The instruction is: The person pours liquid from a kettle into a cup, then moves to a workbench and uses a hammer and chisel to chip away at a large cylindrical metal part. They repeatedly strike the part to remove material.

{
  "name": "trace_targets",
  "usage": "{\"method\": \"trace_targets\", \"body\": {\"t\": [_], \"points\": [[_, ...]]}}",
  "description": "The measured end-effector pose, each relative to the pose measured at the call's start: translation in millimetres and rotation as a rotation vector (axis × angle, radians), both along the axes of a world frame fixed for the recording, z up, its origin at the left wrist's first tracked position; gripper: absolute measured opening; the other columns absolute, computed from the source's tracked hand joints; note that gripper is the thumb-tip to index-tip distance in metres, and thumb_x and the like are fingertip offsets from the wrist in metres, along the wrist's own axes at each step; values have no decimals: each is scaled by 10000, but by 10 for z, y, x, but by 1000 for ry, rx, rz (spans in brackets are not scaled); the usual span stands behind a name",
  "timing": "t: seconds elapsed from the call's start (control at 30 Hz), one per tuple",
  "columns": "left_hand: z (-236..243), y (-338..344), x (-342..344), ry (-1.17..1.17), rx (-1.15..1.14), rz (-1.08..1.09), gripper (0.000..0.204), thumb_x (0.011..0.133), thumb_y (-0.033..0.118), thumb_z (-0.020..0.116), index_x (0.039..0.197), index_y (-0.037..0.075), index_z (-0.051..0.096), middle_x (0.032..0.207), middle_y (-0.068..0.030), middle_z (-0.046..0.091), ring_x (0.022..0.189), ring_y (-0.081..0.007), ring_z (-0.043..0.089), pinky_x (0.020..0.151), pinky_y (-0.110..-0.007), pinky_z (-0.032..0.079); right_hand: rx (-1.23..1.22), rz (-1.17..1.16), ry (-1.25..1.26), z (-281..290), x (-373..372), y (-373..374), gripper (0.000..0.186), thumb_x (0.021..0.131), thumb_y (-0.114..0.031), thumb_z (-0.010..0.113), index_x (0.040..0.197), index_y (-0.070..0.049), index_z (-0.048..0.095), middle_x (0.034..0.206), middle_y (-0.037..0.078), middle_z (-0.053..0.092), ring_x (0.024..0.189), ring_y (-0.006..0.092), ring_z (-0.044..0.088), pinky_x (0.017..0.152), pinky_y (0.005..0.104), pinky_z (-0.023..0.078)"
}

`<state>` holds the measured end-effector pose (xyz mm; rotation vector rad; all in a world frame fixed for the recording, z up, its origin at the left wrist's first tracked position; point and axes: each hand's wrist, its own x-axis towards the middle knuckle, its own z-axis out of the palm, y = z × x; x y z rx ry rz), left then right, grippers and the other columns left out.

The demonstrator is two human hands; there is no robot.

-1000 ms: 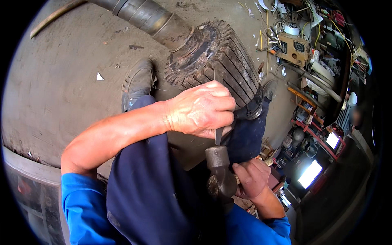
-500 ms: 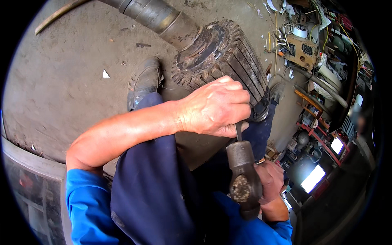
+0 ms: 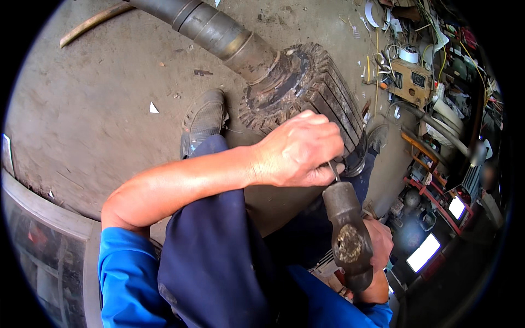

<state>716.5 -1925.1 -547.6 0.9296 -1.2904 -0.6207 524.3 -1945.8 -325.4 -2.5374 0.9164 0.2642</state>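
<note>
My left hand is closed around a thin metal chisel, most of which the fingers hide. Its fingers rest by the near side of a dark, slotted motor rotor, whose thick steel shaft runs off to the upper left. Where the chisel's tip meets the rotor cannot be seen. Just below that hand is the heavy steel head of a hammer, its face at or very near the chisel's end. My right hand grips the hammer behind its head, which partly covers the fingers.
A curved wooden handle lies on the dusty floor at the upper left. Cables, a cardboard box and scrap crowd the right side. A glass-sided cabinet stands lower left. My shoe is beside the rotor.
The whole view has shifted slightly, moving the scene right and down. The hammer head has moved a little right and away from my body; the chisel now leans more. Both hands keep their holds.
</note>
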Motion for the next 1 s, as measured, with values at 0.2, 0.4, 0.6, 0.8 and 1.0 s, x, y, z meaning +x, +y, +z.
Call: {"method": "trace_targets", "body": {"t": [0.2, 0.4, 0.6, 0.8, 1.0], "points": [[9, -29, 18, -32, 37, 0, 263, 803, 180, 788, 869, 65, 561, 835, -78, 546, 802, -303, 554, 754, -414, 446, 152, -40, -111, -41, -139, -124, 528, 789, -360, 801, 1094, 43, 651, 954, 148, 718, 843, 303, 700, 823, 399, 547], [38, 7, 46, -34, 50, 16, 276, 754, 184, 786, 865, 63, 565, 838, -78, 545, 796, -302, 555, 744, -413, 437, 100, -249, 98, -146, -576, -2, 539, 764, -326, 827, 1123, 18, 618, 769, 80, 635, 709, 201, 649, 619, 333, 508], [169, 22, -9, -70, 24, -16, 307, 655, 239, 789, 798, 113, 548, 818, -46, 523, 794, -251, 541, 718, -380, 395, 471, -748, -313, -410, -850, 262, 622, 894, -506, 734, 1185, 11, 550, 858, 88, 627, 738, 177, 616, 633, 294, 502], [90, -19, 32, -53, 35, 19, 317, 686, 216, 802, 840, 70, 567, 831, -72, 522, 777, -289, 535, 733, -404, 408, 515, -947, -357, -383, -1106, 298, 525, 865, -357, 751, 1187, 16, 570, 889, 119, 663, 750, 210, 654, 662, 335, 528], [87, -27, 12, -50, 79, 45, 309, 742, 222, 805, 832, 68, 552, 815, -75, 512, 775, -286, 534, 726, -398, 405, 49, -182, 86, -109, -190, 39, 284, 765, -254, 748, 908, -12, 713, 831, 132, 691, 726, 299, 674, 670, 414, 538]]}}
